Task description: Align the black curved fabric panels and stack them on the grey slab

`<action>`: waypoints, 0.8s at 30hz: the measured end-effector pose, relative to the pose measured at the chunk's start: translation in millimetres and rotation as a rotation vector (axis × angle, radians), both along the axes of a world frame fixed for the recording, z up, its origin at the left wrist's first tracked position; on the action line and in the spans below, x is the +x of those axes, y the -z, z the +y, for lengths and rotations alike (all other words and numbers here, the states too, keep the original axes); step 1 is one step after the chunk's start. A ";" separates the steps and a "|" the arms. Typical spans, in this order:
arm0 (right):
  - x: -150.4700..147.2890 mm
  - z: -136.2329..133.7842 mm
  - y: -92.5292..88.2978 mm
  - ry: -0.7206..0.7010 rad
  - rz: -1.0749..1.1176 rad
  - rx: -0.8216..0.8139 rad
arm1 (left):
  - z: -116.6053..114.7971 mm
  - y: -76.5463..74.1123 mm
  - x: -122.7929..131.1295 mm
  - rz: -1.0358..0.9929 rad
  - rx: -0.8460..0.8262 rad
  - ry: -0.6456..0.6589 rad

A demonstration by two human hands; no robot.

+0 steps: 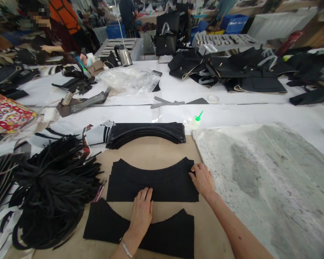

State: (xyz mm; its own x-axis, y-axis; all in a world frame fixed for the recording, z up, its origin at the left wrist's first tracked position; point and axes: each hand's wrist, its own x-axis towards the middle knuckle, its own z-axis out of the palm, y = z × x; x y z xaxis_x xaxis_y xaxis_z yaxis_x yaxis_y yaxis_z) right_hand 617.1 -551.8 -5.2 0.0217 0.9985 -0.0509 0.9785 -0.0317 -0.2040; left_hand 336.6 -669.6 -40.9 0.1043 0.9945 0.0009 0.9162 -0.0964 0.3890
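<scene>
Panel [156,185] lies midway across the tan board [151,154], your left hand [142,212] outstretched on the panel's near edge, fingers close together; your right hand [203,180] curls at its right end, though whether it pinches cannot be told. A second panel [169,235] lies toward the board's near edge, a stack [148,129] at the far edge, strips [56,190] at the left

No txt, nos., brands or signs legible. Red printed pkg [9,112], L side: colourful pics, any wording too blurred to read. Black bag [166,44], far: pale mark, too tiny to ID.
</scene>
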 end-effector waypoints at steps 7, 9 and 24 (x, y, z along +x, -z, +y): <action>2.3 3.0 8.8 0.136 0.096 -0.084 | -2.0 4.3 -0.3 0.045 0.037 -0.008; 3.3 2.0 12.1 0.183 0.120 -0.118 | -1.7 4.0 -0.5 0.037 0.041 -0.006; 4.3 -0.1 14.2 0.191 0.116 -0.205 | 2.7 -2.4 -2.0 0.013 0.031 -0.029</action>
State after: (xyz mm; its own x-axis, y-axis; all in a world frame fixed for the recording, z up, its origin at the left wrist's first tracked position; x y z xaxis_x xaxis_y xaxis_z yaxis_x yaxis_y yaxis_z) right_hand 621.3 -551.9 -19.4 0.1905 0.9455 -0.2641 0.9214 -0.2650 -0.2843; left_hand 334.6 -666.9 -38.5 0.0756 0.9967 0.0303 0.9236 -0.0814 0.3747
